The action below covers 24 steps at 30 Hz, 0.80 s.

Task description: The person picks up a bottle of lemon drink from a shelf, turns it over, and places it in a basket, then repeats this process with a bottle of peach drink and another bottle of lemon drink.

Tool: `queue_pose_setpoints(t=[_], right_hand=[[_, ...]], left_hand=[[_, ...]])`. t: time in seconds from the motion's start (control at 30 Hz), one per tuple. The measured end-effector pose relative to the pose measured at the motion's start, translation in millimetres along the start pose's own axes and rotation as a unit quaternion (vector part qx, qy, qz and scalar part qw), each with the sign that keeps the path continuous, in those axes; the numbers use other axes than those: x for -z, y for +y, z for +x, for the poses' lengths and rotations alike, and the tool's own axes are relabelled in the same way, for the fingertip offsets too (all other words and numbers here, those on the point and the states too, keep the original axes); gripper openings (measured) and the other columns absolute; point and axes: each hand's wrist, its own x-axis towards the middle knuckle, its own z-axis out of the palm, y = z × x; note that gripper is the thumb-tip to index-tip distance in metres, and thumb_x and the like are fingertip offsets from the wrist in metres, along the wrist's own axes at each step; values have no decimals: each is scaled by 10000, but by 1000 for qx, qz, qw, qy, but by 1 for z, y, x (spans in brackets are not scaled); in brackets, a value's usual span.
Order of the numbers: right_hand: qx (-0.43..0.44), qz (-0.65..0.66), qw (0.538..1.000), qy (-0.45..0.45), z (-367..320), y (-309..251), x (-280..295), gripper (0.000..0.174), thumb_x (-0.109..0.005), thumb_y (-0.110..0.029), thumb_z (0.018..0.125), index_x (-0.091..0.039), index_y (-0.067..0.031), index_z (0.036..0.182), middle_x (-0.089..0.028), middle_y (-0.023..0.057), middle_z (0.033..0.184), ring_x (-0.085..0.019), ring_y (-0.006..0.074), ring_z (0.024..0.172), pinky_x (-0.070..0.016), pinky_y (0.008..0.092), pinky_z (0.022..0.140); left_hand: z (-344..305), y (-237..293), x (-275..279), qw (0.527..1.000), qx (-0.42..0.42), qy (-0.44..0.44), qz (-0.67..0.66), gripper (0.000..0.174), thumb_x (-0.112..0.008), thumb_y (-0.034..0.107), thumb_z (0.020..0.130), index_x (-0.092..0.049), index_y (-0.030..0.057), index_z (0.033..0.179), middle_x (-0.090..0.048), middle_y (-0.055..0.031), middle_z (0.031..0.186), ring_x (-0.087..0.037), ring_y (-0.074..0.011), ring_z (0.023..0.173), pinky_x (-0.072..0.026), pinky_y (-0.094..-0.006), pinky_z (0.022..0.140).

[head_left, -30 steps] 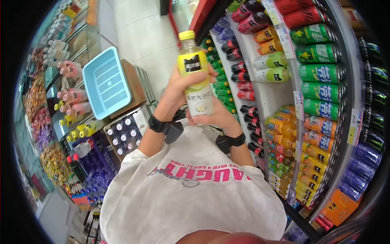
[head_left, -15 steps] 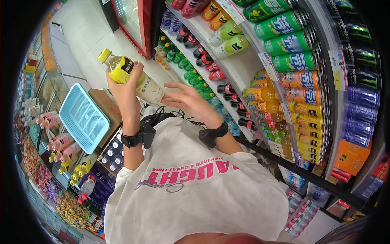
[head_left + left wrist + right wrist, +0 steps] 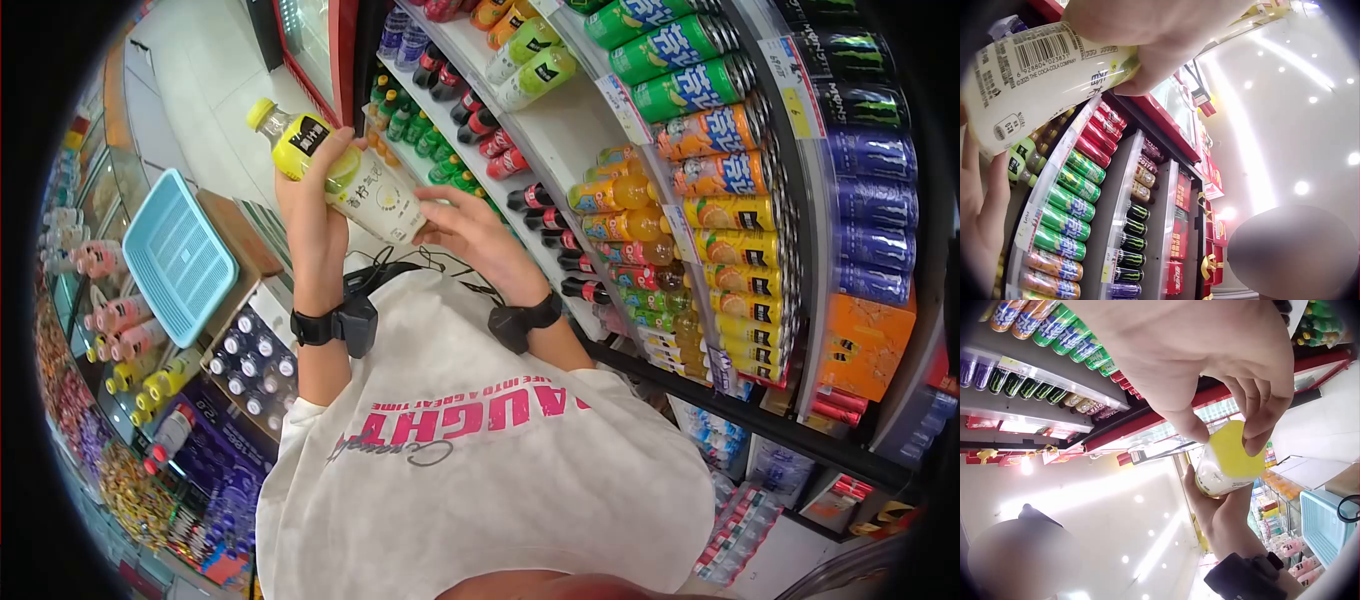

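A bottle (image 3: pixel 380 204) with a yellow cap, yellow upper label and pale lower part is tilted, its cap toward the upper left. My left hand (image 3: pixel 312 200) grips its middle, thumb across the label. At the base, my right hand (image 3: pixel 478 240) has its fingertips on the bottle. The left wrist view shows a barcode on the bottle (image 3: pixel 1029 81), with my left hand (image 3: pixel 1154 37) above it and fingers of my right hand (image 3: pixel 988 206) at its base. In the right wrist view, thumb and fingers of my right hand (image 3: pixel 1210 362) pinch the yellow bottle bottom (image 3: pixel 1235 450).
Shelves of cans (image 3: pixel 690 95) and bottles curve along the right. At the left stand a light-blue basket (image 3: pixel 180 262), dark bottles with white caps (image 3: pixel 250 365) and pink-drink bottles (image 3: pixel 120 315). A red-framed cooler (image 3: pixel 318 60) is at the top, beside the tiled floor (image 3: pixel 200 100).
The bottle has gone from upright in both hands to tilted, farther left, in my left hand. My right hand came off it, fingers spread, and now touches its base. The view has shifted.
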Motion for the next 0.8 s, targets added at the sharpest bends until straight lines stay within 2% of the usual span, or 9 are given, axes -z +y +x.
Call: queue_pose_setpoints(t=[0.17,0.3,0.33,0.37,0.43,0.5,0.53,0.63,0.8], right_hand=[[41,-133,990,-17,-19,7,2,524,-699,-296,1008,-559,57,1369,-654,129,1258,-670,190,1105,-547,339,980],[-11,-108,987,-119,-38,9,-4,588,-798,-285,931,-570,35,1368,-654,120,1291,-659,170,1136,-542,336,973],[-6,-155,979,-133,-42,15,-6,609,-823,-276,903,-572,30,1365,-662,113,1279,-660,169,1128,-541,338,968],[5,-200,970,-140,-42,17,-11,631,-849,-267,874,-574,24,1361,-669,106,1268,-661,168,1120,-540,340,964],[37,-260,955,-135,-43,19,-12,669,-887,-251,826,-576,15,1354,-682,91,1242,-663,167,1103,-538,342,955],[74,-288,948,-115,-44,23,-8,698,-913,-237,786,-577,7,1347,-693,77,1215,-665,168,1085,-536,344,947],[116,-291,944,-98,-45,22,-11,668,-898,-185,785,-575,5,1337,-693,87,1197,-667,176,1077,-541,352,930],[174,-338,924,-45,-44,20,-10,644,-882,-136,786,-566,3,1330,-694,96,1164,-669,182,1069,-544,353,916],[182,-322,929,-33,-46,19,-7,620,-871,-92,780,-570,-5,1315,-701,77,1145,-688,171,1036,-555,334,896]], left_hand=[[-36,-2,11,994,42,36,-94,373,-745,128,922,-591,-34,1221,-715,-178,1139,-718,-325,1072,-573,-418,911],[-61,-4,11,988,72,10,-139,447,-740,174,924,-569,-28,1284,-710,-175,1139,-721,-304,1029,-576,-412,910],[-76,-5,7,995,5,-64,-72,496,-733,177,923,-551,-35,1333,-707,-172,1134,-722,-281,1009,-577,-393,896],[-85,-1,0,995,-24,-90,-32,513,-729,173,918,-548,-36,1350,-704,-168,1132,-722,-261,997,-576,-375,888],[-90,-1,-4,993,-54,-107,-18,441,-807,125,866,-599,-18,1227,-732,-152,1110,-734,-231,943,-595,-378,858],[-100,-2,-21,983,-121,-100,99,478,-859,113,829,-603,-3,1217,-731,-111,1082,-720,-177,935,-592,-338,835],[-106,3,-27,981,-115,-76,137,524,-904,152,797,-601,5,1199,-727,-78,1045,-708,-140,923,-588,-307,812],[-105,-7,-37,962,-182,-47,196,541,-919,190,786,-591,12,1178,-725,-68,1016,-711,-137,898,-589,-303,810],[-97,-6,-50,961,-153,-109,205,522,-884,182,772,-574,21,1161,-727,-72,984,-711,-135,882,-591,-326,817]])
